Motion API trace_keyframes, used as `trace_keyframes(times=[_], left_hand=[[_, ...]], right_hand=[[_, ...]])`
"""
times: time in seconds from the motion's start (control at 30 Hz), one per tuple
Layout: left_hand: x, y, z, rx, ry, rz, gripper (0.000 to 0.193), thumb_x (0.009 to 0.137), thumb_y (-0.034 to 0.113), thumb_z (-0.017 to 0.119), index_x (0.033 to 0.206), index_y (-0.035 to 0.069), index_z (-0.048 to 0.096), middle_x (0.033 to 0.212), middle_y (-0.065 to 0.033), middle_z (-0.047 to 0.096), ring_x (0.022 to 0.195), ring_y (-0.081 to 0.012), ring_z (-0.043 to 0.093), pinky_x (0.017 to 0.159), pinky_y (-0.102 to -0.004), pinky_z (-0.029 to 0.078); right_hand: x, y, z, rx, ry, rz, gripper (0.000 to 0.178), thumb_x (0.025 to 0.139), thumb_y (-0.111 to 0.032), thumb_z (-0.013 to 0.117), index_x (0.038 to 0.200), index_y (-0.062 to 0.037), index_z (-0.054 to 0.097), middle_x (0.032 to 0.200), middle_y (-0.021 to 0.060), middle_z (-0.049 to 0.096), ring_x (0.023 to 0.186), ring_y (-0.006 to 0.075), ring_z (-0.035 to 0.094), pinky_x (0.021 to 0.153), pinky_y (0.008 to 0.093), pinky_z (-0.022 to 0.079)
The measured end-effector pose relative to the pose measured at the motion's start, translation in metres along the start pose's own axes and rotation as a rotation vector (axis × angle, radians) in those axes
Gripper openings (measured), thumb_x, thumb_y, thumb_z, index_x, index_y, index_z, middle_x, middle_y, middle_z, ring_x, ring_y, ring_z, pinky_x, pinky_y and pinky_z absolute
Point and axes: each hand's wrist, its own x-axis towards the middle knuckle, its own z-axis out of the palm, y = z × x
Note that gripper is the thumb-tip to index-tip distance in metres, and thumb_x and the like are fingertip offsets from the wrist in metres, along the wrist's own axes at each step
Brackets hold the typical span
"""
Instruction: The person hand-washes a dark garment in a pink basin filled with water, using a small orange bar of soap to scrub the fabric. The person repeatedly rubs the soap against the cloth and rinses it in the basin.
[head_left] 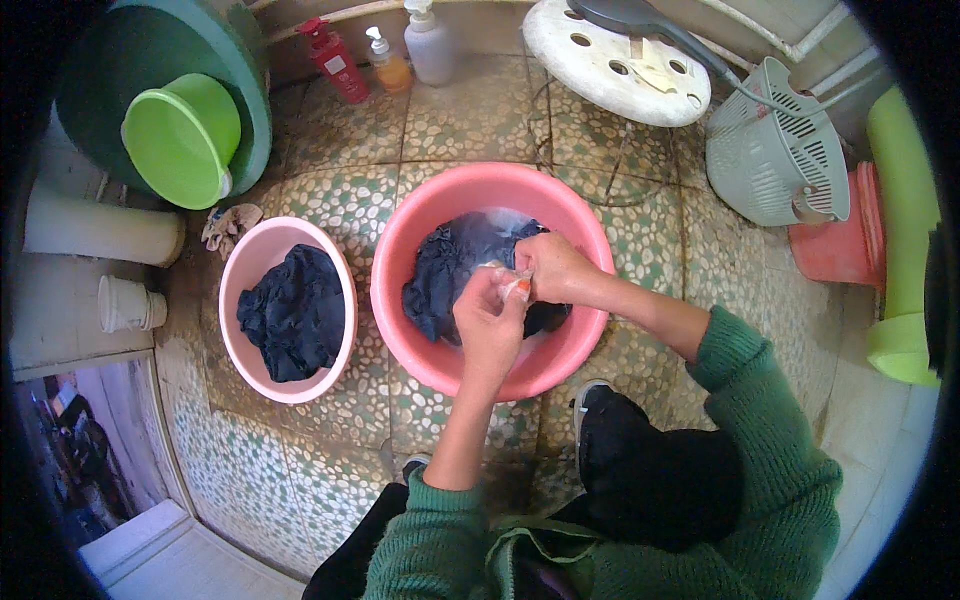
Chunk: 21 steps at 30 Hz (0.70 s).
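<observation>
A large pink basin [392, 340] stands on the floor before me, with dark navy clothing [430, 285] lying in cloudy, soapy water. Above the water both my hands are close together, fingers closed. My left hand [490, 318] pinches a small, pale, wet piece [512, 284] with an orange spot beside the thumb; its exact kind is unclear. My right hand [556, 268] meets it from the right, its fingertips curled against the same pale piece and partly hidden. More dark wet clothing [292, 315] lies bunched in a smaller pale pink basin [234, 356] to the left.
At the upper left, a light green basin [165, 150] rests in a big dark green tub [100, 60]. Several pump bottles [432, 45] line the back wall. A white stool [560, 50] bears a shower head; a grey basket [750, 150] and red bucket [835, 252] stand right.
</observation>
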Motion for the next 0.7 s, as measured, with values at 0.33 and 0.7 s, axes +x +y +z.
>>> trace_keyframes(times=[0.33,0.7], left_hand=[[0.017,0.001,-0.013,0.28,-0.05,-0.095,0.01,0.084,0.002,0.066,0.094,0.001,0.065,0.077,-0.0029,0.066,0.061,-0.007,0.057,0.051,-0.0218,0.043],[0.016,0.005,-0.023,-0.012,0.009,-0.285,0.013,0.092,0.014,0.067,0.084,0.003,0.067,0.068,-0.0034,0.066,0.052,-0.0073,0.055,0.043,-0.0224,0.039]], right_hand=[[-0.001,0.003,-0.013,0.293,-0.076,0.067,0.016,0.078,-0.013,0.074,0.087,-0.0022,0.066,0.072,0.0043,0.064,0.067,0.0125,0.061,0.058,0.0308,0.052],[0.008,0.006,-0.176,-0.346,0.916,-0.18,0.023,0.087,-0.017,0.064,0.105,-0.0026,0.067,0.096,0.0195,0.063,0.094,0.0382,0.062,0.082,0.0477,0.051]])
